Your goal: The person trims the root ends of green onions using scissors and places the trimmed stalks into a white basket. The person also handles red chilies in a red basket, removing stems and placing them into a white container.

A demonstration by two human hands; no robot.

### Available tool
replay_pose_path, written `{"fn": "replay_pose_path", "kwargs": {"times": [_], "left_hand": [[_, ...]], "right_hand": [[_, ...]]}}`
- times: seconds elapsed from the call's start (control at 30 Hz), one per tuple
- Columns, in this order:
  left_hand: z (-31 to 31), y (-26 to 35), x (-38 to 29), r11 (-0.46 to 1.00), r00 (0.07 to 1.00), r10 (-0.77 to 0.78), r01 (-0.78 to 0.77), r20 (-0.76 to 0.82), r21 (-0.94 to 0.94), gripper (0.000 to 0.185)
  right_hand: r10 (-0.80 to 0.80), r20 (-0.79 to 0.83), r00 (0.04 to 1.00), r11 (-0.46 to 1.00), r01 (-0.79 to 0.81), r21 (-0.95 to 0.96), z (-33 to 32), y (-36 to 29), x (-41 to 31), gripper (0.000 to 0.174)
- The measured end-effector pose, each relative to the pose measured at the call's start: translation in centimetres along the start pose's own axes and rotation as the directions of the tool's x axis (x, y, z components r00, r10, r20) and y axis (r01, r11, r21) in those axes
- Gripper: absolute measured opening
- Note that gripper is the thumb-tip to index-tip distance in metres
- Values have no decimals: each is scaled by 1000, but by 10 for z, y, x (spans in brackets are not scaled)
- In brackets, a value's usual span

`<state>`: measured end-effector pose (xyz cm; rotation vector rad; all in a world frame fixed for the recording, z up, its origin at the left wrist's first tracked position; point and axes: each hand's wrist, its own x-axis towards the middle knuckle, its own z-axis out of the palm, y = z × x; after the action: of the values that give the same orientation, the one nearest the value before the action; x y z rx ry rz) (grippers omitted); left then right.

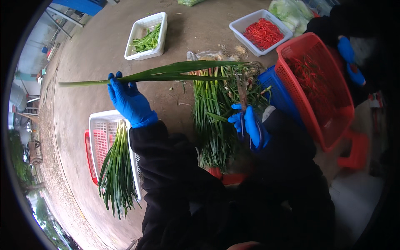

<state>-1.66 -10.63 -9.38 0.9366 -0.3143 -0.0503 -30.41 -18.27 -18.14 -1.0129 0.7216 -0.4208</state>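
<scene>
My left hand [131, 101], in a blue glove, pinches a long green leaf [181, 68] that stretches level across the view and splits into two strips toward the right. In my right hand [257, 129], also gloved in blue, is a pair of scissors [241, 90] with dark handles. Their blades point up, close to the leaf's right end; whether they touch it I cannot tell. Beneath and beside the scissors lies a pile of green garlic or scallions [207, 115]. A bundle of trimmed-looking stalks [117, 168] hangs over a white basket [93, 125] below my left hand.
Cut green vegetables lie in a white basket [128, 51] ahead. A white basket [239, 36] and a red basket [336, 122] hold red chillies; a blue crate [276, 93] stands beside the latter. Another person's gloved hand [346, 50] is at the right. A red stool [356, 150] stands nearby.
</scene>
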Motion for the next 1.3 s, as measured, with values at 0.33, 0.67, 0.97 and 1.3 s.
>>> {"fn": "replay_pose_path", "kwargs": {"times": [0.33,0.67,0.97,1.3], "left_hand": [[-2,-3,-4,994,995,-81,85,65,-68,38],[-2,-10,-6,987,986,-139,146,94,-72,35],[-17,-10,9,980,994,-113,111,-2,-167,30],[-15,-13,4,961,985,-166,170,38,-218,30]], "right_hand": [[289,-80,954,957,-287,41,-8,-6,20,77],[179,-156,971,972,-149,183,-10,-14,25,67],[72,-65,995,968,-54,245,2,-7,2,83],[279,-41,959,950,-270,156,4,-3,21,87]]}}
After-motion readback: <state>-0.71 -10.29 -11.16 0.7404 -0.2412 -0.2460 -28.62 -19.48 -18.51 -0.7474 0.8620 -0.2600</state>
